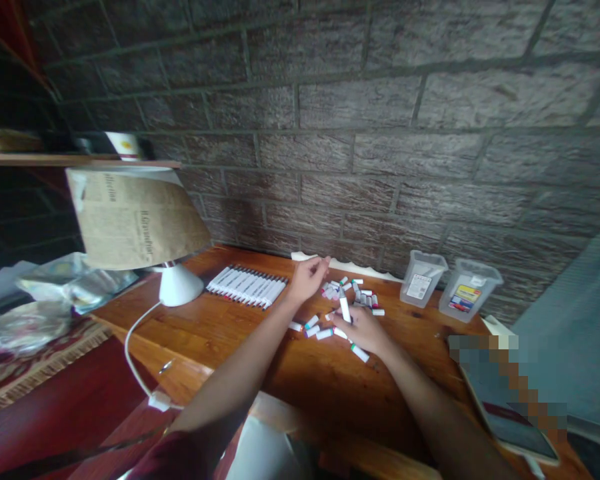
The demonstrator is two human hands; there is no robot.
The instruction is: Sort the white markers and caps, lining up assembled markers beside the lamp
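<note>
My right hand point(364, 331) is closed around a white marker cap point(345, 307), which stands upright between thumb and fingers. Around that hand lie several loose marker caps point(325, 334), white with coloured ends, and more of them form a scattered pile point(366, 299) just beyond it. Raised over the table to the left of the pile, my left hand point(310, 277) has its fingers curled and pinched together; whether anything is in them is hidden. A neat row of white markers point(247, 287) with dark ends lies to the left of my left hand.
Two clear plastic containers point(423, 280) stand at the back right by the brick wall. A lamp point(180, 285) with a newsprint shade occupies the left side, its cord hanging over the table edge. At the right edge lies a tablet-like device point(523, 437), partly blurred out.
</note>
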